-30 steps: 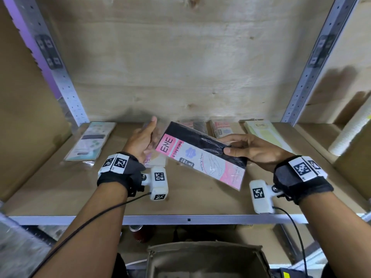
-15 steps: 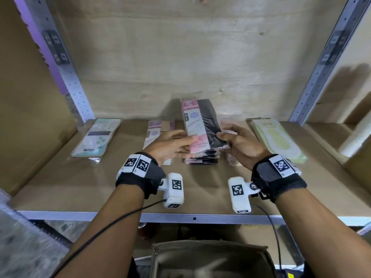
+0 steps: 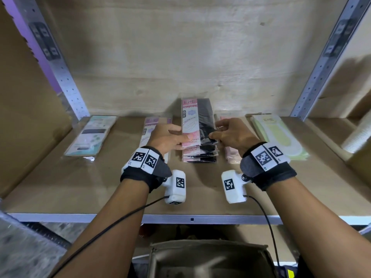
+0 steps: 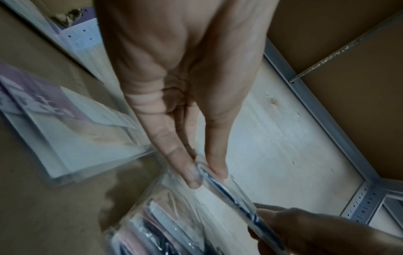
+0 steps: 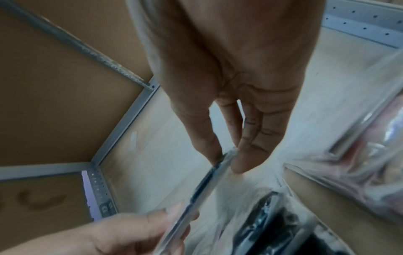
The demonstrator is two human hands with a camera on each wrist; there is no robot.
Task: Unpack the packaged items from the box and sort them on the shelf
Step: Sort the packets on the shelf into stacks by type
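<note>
Right now the left hand (image 3: 167, 137) and right hand (image 3: 230, 133) each pinch a side edge of the packet (image 3: 195, 121), tilted up over its matching stack (image 3: 198, 155) on the shelf (image 3: 100, 187). Let go unevenly and, I'd guess, the slick plastic slides off crooked.

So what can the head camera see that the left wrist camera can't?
Only the head view shows the whole row on the shelf: the green packet, the mint packet, and the box below.

Only the left wrist view shows the left hand's fingertips pinching the thin edge of the packet.

Both show the left hand, the right hand, the held packet above its stack, and the purple packet.
</note>
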